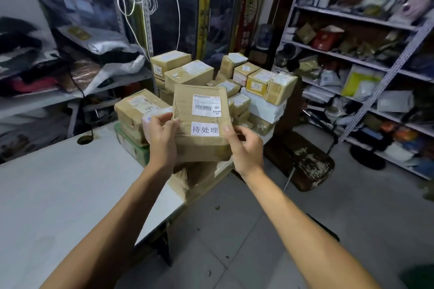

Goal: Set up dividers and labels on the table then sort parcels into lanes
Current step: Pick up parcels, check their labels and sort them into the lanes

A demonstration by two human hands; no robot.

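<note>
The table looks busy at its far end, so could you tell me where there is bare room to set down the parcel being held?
The grey tabletop is bare across its near and left part, from the cable hole to the near edge. The far right corner is crowded with stacked boxes, beside the parcel held by the left hand and right hand.

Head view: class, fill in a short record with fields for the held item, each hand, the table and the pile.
held item: flat cardboard parcel, raised, tilted toward camera
label: white slip with printed characters
left hand: grips parcel's left edge
right hand: at parcel's right edge
table: white, near part bare
pile: boxes stacked at far end
</note>
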